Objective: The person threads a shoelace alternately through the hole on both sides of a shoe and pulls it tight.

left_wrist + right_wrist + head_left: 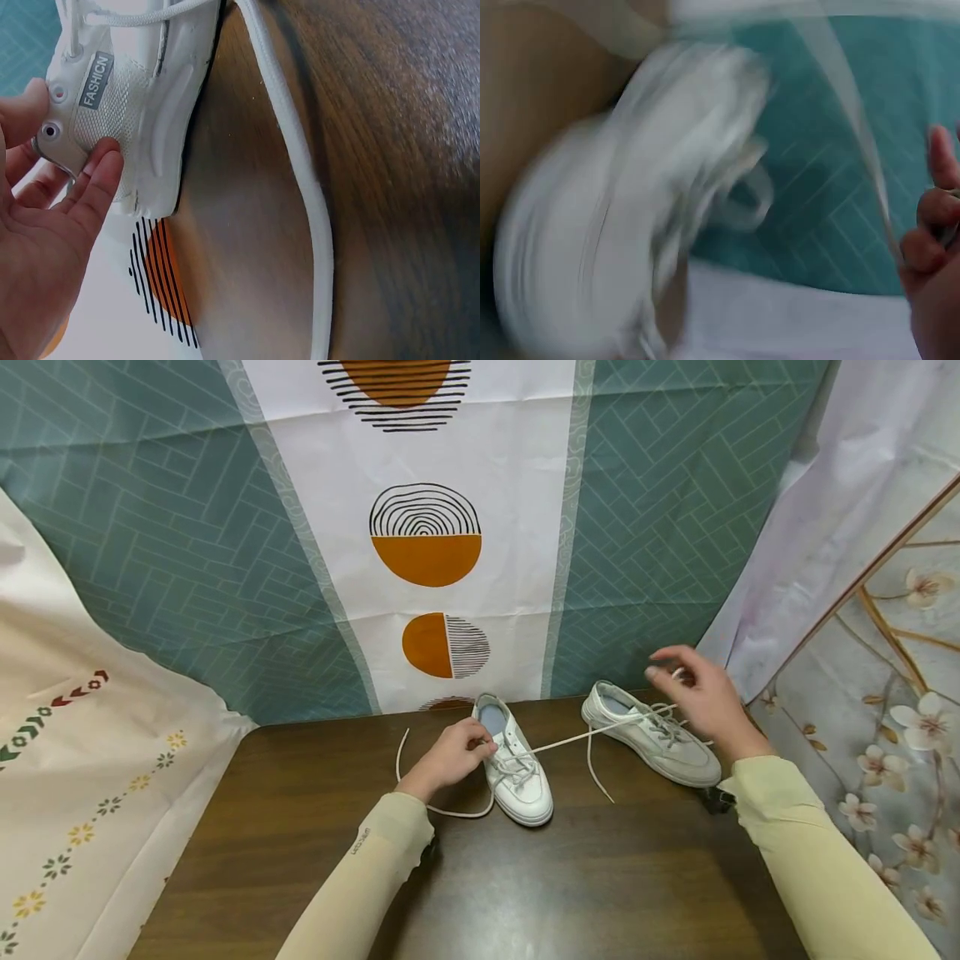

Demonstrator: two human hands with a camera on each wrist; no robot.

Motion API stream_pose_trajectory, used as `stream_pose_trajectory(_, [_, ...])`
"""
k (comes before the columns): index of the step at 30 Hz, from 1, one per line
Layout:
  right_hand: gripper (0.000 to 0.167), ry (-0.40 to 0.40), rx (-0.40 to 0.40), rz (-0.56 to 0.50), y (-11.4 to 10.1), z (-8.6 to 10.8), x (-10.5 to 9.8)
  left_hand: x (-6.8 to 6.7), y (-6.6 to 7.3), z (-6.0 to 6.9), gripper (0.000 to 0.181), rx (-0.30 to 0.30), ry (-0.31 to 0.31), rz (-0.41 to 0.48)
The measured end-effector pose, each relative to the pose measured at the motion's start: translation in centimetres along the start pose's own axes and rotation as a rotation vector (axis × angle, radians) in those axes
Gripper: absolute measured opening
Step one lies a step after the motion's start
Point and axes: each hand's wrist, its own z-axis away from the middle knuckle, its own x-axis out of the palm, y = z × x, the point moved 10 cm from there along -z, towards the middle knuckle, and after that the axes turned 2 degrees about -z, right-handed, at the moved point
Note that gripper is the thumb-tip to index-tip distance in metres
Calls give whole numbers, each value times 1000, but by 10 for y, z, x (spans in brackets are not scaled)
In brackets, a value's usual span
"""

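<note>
A white lace-up shoe stands on the brown table with its toe toward me. My left hand pinches the eyelet flap on its side, thumb on one face and fingers on the other. Two eyelets there have no lace through them. From this shoe a white shoelace runs taut up to my right hand, whose curled fingers grip it in the air. Below that hand sits a second white shoe, laced and angled to the right. The right wrist view is blurred.
A loose lace end curves over the table left of the first shoe. Another lace end trails between the shoes. Patterned cloth hangs behind the table, and a floral panel borders the right side.
</note>
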Motion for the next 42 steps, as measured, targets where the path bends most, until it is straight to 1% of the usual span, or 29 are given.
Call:
stream_pose_trajectory(1, [39,-43,-82,264,-7,4,8,-1,0,0,11,-5,5,-3])
stream_pose_trajectory(2, [42,-98,-170,460,-12,9,19,-1,-1,0,11,-6,11,-4])
stream_pose_trajectory(3, [40,-152,-242,588,-15,13,30,-2,-1,0,11,-8,16,-6])
stream_pose_trajectory(4, [38,-188,-296,667,-17,17,39,-2,-1,0,11,-11,21,-4])
stream_pose_trajectory(5, [33,-213,-328,714,-17,20,44,-3,-1,-1,11,-17,24,-6])
stream_pose_trajectory(6, [28,-225,-327,727,-15,22,47,-3,-1,-1,12,-19,25,-6])
stream_pose_trajectory(7, [24,-234,-279,698,-9,22,46,-3,1,-1,12,-14,25,-2])
stream_pose_trajectory(8, [24,-231,-197,645,-2,21,42,-2,1,-1,12,-11,23,1])
stream_pose_trajectory(9, [29,-213,-108,569,5,19,36,-2,2,-1,12,-12,20,5])
stream_pose_trajectory(11, [45,-188,69,347,18,16,26,-1,2,-1,12,-15,16,12])
stream_pose_trajectory(12, [55,-177,155,208,25,15,22,-1,3,-1,12,-15,16,15])
stream_pose_trajectory(13, [64,-164,234,78,30,14,19,-1,3,-1,12,-17,17,18])
stream_pose_trajectory(14, [70,-155,292,-36,33,13,17,-1,2,-1,12,-24,18,15])
stream_pose_trajectory(15, [71,-154,331,-146,35,12,17,-1,1,0,12,-29,21,14])
stream_pose_trajectory(17, [65,-145,417,-377,39,11,16,-2,1,0,12,-27,30,12])
stream_pose_trajectory(18, [61,-119,456,-491,42,11,15,-2,1,0,12,-28,32,13])
stream_pose_trajectory(20, [52,-53,518,-675,48,12,11,-1,0,0,13,-28,33,15])
stream_pose_trajectory(22, [50,16,565,-801,55,14,7,0,0,0,13,-22,31,22])
stream_pose_trajectory(23, [50,40,576,-821,58,15,6,1,0,0,13,-25,29,25])
stream_pose_trajectory(24, [49,57,586,-813,61,16,5,1,-1,0,13,-29,25,27])
stream_pose_trajectory(26, [48,64,594,-767,63,19,4,2,-1,0,13,-30,23,25])
stream_pose_trajectory(30, [44,65,582,-673,61,21,3,3,-2,0,13,-37,22,27])
stream_pose_trajectory(34, [43,46,531,-496,53,19,4,2,-2,1,12,-56,17,46])
stream_pose_trajectory(36, [40,-1,494,-379,45,17,11,0,-2,3,8,-72,23,69])
stream_pose_trajectory(38, [35,-84,456,-248,37,15,26,-7,-4,4,13,-81,59,91])
stream_pose_trajectory(40, [32,-185,404,-136,27,13,45,-18,-10,6,20,-108,128,90])
stream_pose_trajectory(42, [32,-287,354,-18,19,11,66,-33,-21,9,26,-165,222,51])
